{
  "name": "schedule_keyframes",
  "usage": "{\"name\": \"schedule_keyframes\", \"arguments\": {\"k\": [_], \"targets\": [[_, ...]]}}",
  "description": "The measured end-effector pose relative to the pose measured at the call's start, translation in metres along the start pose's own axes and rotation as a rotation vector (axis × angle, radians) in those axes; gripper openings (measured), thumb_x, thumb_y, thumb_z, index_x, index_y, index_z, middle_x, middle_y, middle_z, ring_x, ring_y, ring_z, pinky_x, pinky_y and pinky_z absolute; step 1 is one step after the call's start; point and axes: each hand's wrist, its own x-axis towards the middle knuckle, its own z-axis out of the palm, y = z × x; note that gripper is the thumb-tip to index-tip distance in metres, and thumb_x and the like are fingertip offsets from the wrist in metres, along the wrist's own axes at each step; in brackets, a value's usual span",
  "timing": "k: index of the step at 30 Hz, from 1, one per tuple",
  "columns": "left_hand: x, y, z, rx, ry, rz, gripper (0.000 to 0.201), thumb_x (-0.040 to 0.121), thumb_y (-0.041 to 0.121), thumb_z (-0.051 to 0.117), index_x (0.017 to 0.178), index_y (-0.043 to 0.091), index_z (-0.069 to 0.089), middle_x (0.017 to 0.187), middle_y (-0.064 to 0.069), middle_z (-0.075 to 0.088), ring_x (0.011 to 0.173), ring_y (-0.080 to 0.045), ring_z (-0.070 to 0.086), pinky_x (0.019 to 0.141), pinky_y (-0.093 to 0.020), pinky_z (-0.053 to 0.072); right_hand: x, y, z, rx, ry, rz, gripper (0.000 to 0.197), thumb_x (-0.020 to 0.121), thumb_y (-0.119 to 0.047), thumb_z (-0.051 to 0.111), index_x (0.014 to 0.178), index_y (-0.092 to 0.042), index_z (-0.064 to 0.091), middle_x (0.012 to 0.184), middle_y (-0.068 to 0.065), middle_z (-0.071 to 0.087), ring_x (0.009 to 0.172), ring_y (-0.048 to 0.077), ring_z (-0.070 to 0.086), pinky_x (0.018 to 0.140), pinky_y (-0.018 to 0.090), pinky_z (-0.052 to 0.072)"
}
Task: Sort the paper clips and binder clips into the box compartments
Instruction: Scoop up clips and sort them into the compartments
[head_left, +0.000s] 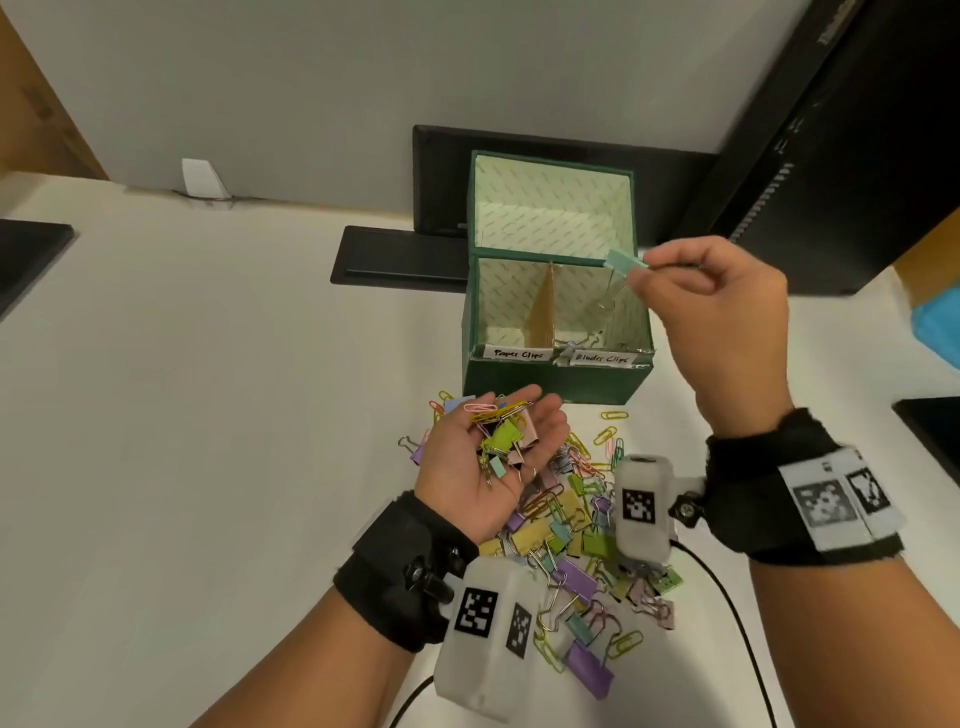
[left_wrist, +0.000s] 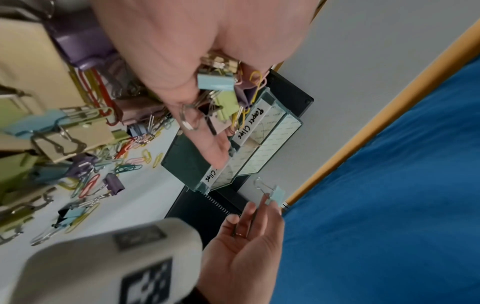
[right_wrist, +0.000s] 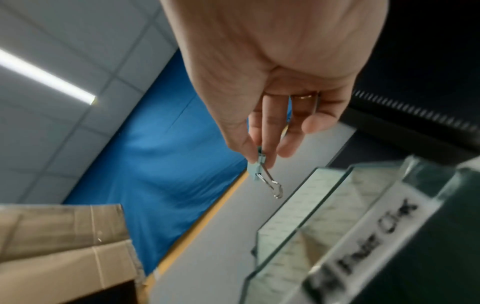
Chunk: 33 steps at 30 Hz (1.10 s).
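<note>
Here the right hand (head_left: 711, 312) pinched a pale blue binder clip (head_left: 626, 261) between thumb and fingertip at the centre right of the head view, its wire handles hanging over the box (head_left: 556, 382); the clip sat above the right front compartment, the one labelled for binder clips (head_left: 600, 358), where a few clips already lay; the left front compartment, labelled for paper clips (head_left: 518, 353), showed nothing that could be made out. The left hand (head_left: 483, 467) lay palm up at the lower centre, fingers loosely cupped round a mixed handful (head_left: 501, 436) of both kinds; below it the pile (head_left: 587, 545) was spread on the table (head_left: 208, 415).

The likeliest slip was in the release; the clip hung near the back rim of that compartment, so let go from there it might strike the rim and bounce into the empty rear section or across the divider (head_left: 543, 306). The cupped hand was the second risk; tilted even a little, it could spill its load back onto the pile; the wire handles there looked tangled with paper clips, so a lifted binder clip might drag one into the wrong compartment.
</note>
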Motion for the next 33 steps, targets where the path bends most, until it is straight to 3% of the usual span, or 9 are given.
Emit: {"name": "schedule_keyframes", "arguments": {"k": [3, 7, 11, 14, 17, 22, 26, 29, 33], "targets": [[-0.001, 0.0, 0.001, -0.008, -0.007, -0.017, 0.044, 0.098, 0.023, 0.043, 0.099, -0.012, 0.069, 0.103, -0.029, 0.068, 0.083, -0.038, 0.071, 0.07, -0.047, 0.06, 0.009, 0.014, -0.001, -0.159, -0.002, -0.051, 0.009, 0.084, -0.016, 0.075, 0.089, -0.021, 0.069, 0.083, -0.005, 0.073, 0.079, 0.008, 0.07, 0.072, 0.035, 0.061], [-0.001, 0.0, 0.002, -0.013, -0.018, -0.016, 0.047, 0.099, 0.023, 0.042, 0.093, -0.013, 0.071, 0.101, -0.029, 0.069, 0.083, -0.038, 0.072, 0.072, -0.048, 0.059, 0.006, 0.024, -0.001, -0.572, -0.195, -0.011, 0.011, 0.085, -0.027, 0.073, 0.096, -0.027, 0.073, 0.098, -0.013, 0.064, 0.086, 0.007, 0.055, 0.062, 0.012, 0.039], [0.0, 0.0, 0.001, -0.006, -0.014, -0.01, 0.048, 0.099, 0.023, 0.041, 0.094, -0.013, 0.071, 0.103, -0.03, 0.068, 0.084, -0.04, 0.071, 0.073, -0.049, 0.058, -0.01, 0.011, 0.002, -0.513, -0.288, -0.117, 0.001, 0.087, -0.029, 0.071, 0.087, -0.03, 0.072, 0.086, -0.022, 0.065, 0.082, 0.002, 0.056, 0.067, 0.015, 0.038], [0.0, -0.001, 0.002, 0.009, -0.011, 0.016, 0.046, 0.099, 0.023, 0.04, 0.1, -0.013, 0.068, 0.103, -0.03, 0.068, 0.085, -0.04, 0.071, 0.075, -0.05, 0.057, -0.021, 0.002, 0.003, -0.526, -0.545, -0.135, 0.008, 0.08, -0.037, 0.076, 0.084, -0.031, 0.076, 0.084, -0.021, 0.061, 0.083, -0.003, 0.055, 0.068, 0.013, 0.04], [0.0, -0.001, 0.002, 0.034, -0.02, 0.042, 0.044, 0.099, 0.023, 0.038, 0.112, -0.011, 0.062, 0.109, -0.029, 0.067, 0.093, -0.038, 0.07, 0.08, -0.048, 0.056, -0.029, 0.003, 0.005, -0.621, -0.727, -0.1, 0.023, 0.072, -0.048, 0.079, 0.094, -0.04, 0.076, 0.095, -0.015, 0.055, 0.094, 0.006, 0.052, 0.073, 0.022, 0.041], [0.002, 0.0, -0.001, 0.055, -0.04, 0.01, 0.049, 0.099, 0.025, 0.035, 0.129, -0.01, 0.053, 0.126, -0.03, 0.059, 0.116, -0.038, 0.06, 0.091, -0.043, 0.052, -0.035, 0.008, 0.013, -0.639, -0.804, -0.052, 0.042, 0.07, -0.049, 0.08, 0.11, -0.053, 0.068, 0.095, -0.013, 0.045, 0.099, 0.008, 0.039, 0.069, 0.017, 0.03], [0.004, -0.001, -0.003, 0.068, -0.043, 0.008, 0.048, 0.097, 0.024, 0.04, 0.132, -0.007, 0.05, 0.129, -0.03, 0.057, 0.12, -0.039, 0.057, 0.094, -0.044, 0.05, -0.038, 0.008, 0.018, -0.631, -0.828, -0.05, 0.044, 0.071, -0.045, 0.081, 0.112, -0.051, 0.068, 0.097, -0.008, 0.046, 0.098, 0.008, 0.04, 0.071, 0.017, 0.034], [0.003, -0.002, -0.003, 0.07, -0.074, 0.003, 0.05, 0.097, 0.025, 0.039, 0.134, -0.008, 0.048, 0.131, -0.029, 0.055, 0.12, -0.038, 0.057, 0.093, -0.044, 0.052, -0.037, 0.006, 0.017, -0.622, -0.817, -0.082, 0.038, 0.069, -0.043, 0.083, 0.104, -0.05, 0.07, 0.097, -0.009, 0.05, 0.096, 0.006, 0.045, 0.072, 0.019, 0.038], [0.002, -0.001, -0.001, 0.048, -0.118, -0.013, 0.051, 0.099, 0.028, 0.034, 0.13, -0.008, 0.053, 0.128, -0.03, 0.057, 0.112, -0.035, 0.063, 0.086, -0.044, 0.057, -0.034, -0.002, 0.01, -0.586, -0.815, -0.089, 0.026, 0.063, -0.052, 0.084, 0.073, -0.062, 0.062, 0.09, -0.016, 0.06, 0.087, -0.001, 0.055, 0.073, 0.026, 0.049]]}}
